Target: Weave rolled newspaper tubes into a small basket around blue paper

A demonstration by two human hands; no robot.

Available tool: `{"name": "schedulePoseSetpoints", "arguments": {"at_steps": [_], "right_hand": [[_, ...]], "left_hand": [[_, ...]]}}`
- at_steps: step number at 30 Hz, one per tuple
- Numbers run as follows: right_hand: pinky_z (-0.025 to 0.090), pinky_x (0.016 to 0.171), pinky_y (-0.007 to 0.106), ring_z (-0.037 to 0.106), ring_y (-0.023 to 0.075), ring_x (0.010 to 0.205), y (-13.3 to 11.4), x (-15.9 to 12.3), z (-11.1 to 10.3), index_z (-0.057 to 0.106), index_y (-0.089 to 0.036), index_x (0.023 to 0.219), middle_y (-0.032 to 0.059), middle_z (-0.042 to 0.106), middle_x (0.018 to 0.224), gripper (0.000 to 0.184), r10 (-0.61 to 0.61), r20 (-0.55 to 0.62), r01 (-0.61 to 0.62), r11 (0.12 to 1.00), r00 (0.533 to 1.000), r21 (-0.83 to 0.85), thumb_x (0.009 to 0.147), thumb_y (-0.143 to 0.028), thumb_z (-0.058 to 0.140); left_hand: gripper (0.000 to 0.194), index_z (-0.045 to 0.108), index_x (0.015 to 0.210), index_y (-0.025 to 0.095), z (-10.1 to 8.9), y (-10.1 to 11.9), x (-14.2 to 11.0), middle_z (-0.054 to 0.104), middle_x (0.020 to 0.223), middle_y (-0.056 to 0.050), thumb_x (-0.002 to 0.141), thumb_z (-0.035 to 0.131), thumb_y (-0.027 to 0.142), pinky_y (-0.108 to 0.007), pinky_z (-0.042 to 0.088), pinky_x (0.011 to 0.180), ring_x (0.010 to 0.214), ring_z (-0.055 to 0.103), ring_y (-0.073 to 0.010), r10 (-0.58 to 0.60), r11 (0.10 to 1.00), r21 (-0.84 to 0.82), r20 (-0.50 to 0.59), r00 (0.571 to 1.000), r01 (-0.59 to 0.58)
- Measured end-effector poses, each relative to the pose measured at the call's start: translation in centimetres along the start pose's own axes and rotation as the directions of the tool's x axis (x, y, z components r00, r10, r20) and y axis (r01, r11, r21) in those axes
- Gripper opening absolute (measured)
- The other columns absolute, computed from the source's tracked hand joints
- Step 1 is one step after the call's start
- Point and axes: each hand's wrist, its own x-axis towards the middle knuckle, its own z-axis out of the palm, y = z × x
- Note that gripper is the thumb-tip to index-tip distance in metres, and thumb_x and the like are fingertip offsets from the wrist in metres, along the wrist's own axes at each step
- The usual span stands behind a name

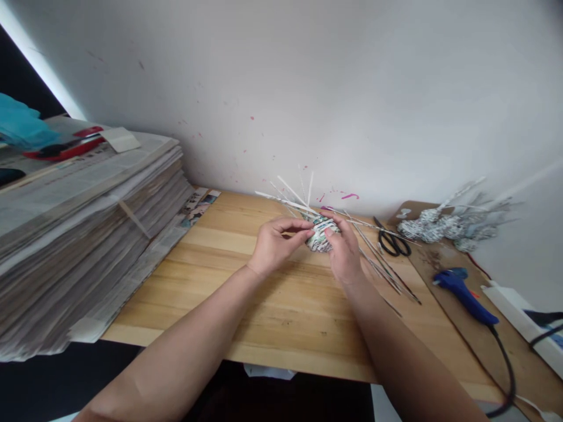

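Observation:
Between my hands, above the wooden table (211, 258), is a small woven piece of rolled paper strips (320, 237), whitish with green and dark print. Thin paper strips (288, 189) fan out from its far side toward the wall. My right hand (345, 246) grips the piece from the right, thumb on its near face and fingers over the top. From the left, my left hand (279, 239) pinches at its edge with thumb and forefinger; a strip seems to be between them, though the tips partly hide it. Several loose paper sticks (382, 266) lie right of my right hand.
Black scissors (394, 243) lie behind the loose sticks. On a brown board (440, 278) at the right are a blue glue gun (468, 299) with its cord and woven paper pieces (433, 225). A white power strip (523, 322) is beyond. Tall stacked newspapers (132, 205) stand left, bearing a red-handled tool (65, 149).

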Motion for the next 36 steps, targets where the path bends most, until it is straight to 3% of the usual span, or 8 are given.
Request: {"name": "schedulePoseSetpoints", "arguments": {"at_steps": [10,13,19,25,30,36], "right_hand": [[0.05,0.097,0.04,0.064,0.0241,0.11,-0.5,-0.1,-0.1,0.067,-0.025,0.122,0.0049,0.069,0.121,0.033,-0.069,0.033,0.071,0.994,0.997,-0.087,0.09,-0.035,0.066],[0.05,0.098,0.04,0.064,0.025,0.111,-1.0,-0.4,0.3,0.066,-0.024,0.121,0.0055,0.069,0.121,0.034,-0.07,0.029,0.073,0.992,0.997,-0.104,0.089,-0.036,0.067],[0.048,0.101,0.039,0.062,0.0249,0.112,-1.8,-0.8,0.8,0.067,-0.026,0.119,0.0051,0.068,0.12,0.032,-0.092,0.01,0.092,0.987,0.996,-0.132,0.089,-0.04,0.068],[0.051,0.086,0.034,0.063,0.0216,0.099,-0.6,-0.8,0.9,0.069,-0.025,0.109,0.003,0.069,0.107,0.024,0.016,-0.106,-0.02,0.999,0.994,-0.038,0.092,-0.042,0.064],[0.049,0.081,0.032,0.063,0.0194,0.093,-0.1,-0.7,0.9,0.071,-0.025,0.105,0.0012,0.07,0.101,0.02,0.023,-0.152,-0.024,1.0,0.988,-0.005,0.092,-0.035,0.058],[0.05,0.075,0.03,0.063,0.0181,0.085,0.0,-0.4,1.2,0.07,-0.024,0.096,0.0001,0.069,0.094,0.024,0.067,-0.187,-0.058,0.997,0.98,0.054,0.09,-0.047,0.064]], "left_hand": [[0.019,0.08,0.091,0.015,0.1,-0.6,-0.1,0.08,0.092,-0.008,0.078,0.078,0.028,-0.028,0.064,0.072,0.078,0.075,-0.0169,0.015,0.999,0.034,-0.011,1.0,-0.014],[0.025,0.079,0.1,0.016,0.0,-0.8,-0.2,0.079,0.091,-0.008,0.078,0.076,0.027,-0.026,0.063,0.072,0.079,0.074,-0.0159,0.027,0.998,0.059,-0.019,0.999,-0.026],[0.029,0.078,0.109,0.019,0.1,-1.0,-0.5,0.074,0.104,-0.009,0.082,0.07,0.024,-0.024,0.062,0.071,0.092,0.071,-0.0174,0.089,0.981,0.175,-0.026,0.996,-0.083],[0.027,0.079,0.109,0.02,0.6,-1.3,-0.9,0.073,0.104,-0.009,0.084,0.068,0.023,-0.025,0.062,0.072,0.092,0.07,-0.0174,0.101,0.977,0.19,0.003,0.995,-0.099],[0.025,0.08,0.105,0.021,0.6,-1.4,-0.9,0.072,0.097,-0.008,0.085,0.066,0.02,-0.026,0.061,0.076,0.089,0.068,-0.0162,0.135,0.961,0.242,0.006,0.991,-0.133],[0.025,0.08,0.107,0.021,0.8,-1.6,-1.1,0.07,0.095,-0.008,0.086,0.066,0.021,-0.025,0.06,0.074,0.089,0.067,-0.0163,0.139,0.96,0.245,0.011,0.99,-0.137]]}}
